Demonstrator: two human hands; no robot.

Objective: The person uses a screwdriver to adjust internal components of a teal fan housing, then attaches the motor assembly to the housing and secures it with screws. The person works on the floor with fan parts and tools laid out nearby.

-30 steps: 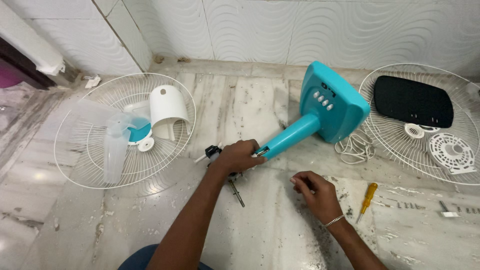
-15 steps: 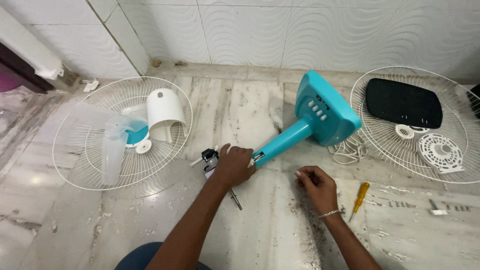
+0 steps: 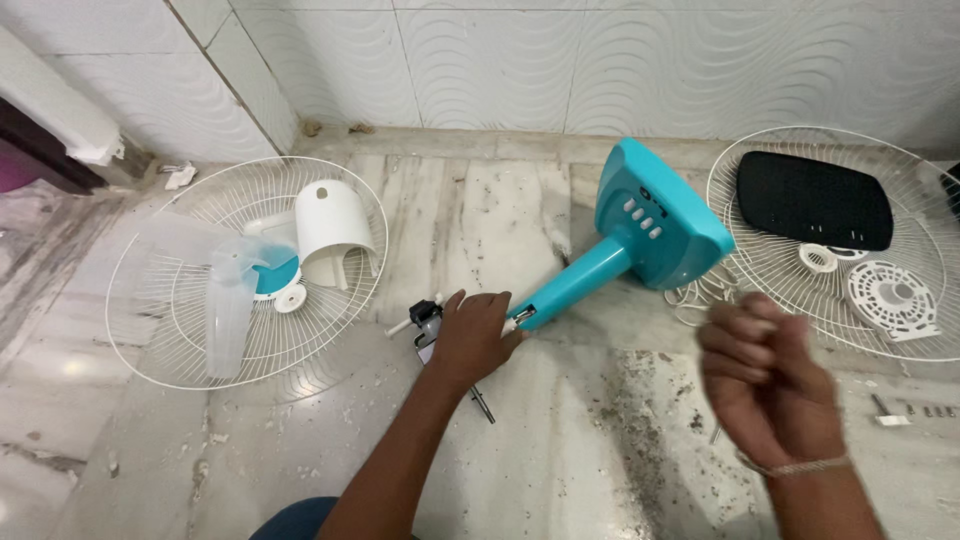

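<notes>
My left hand (image 3: 470, 335) is closed over a dark metal part (image 3: 424, 322) at the lower end of the teal fan stand's pole (image 3: 570, 287). The teal base (image 3: 655, 215), with its buttons, lies tipped on the marble floor behind the pole. A thin metal rod (image 3: 483, 403) sticks out below my left hand. My right hand (image 3: 770, 385) is raised off the floor at the right, blurred, with its fingers curled in. I cannot see anything in it.
A white wire guard (image 3: 160, 330) at the left holds a white motor cover (image 3: 335, 230) and a translucent blade (image 3: 228, 305). Another guard (image 3: 760, 160) at the right holds a black cover (image 3: 815, 200) and a white vented disc (image 3: 890, 295). Small screws (image 3: 905, 410) lie at the far right.
My right hand has lifted off the floor and come toward the camera, now covering the yellow screwdriver. My left hand has stayed on the part at the pole's end.
</notes>
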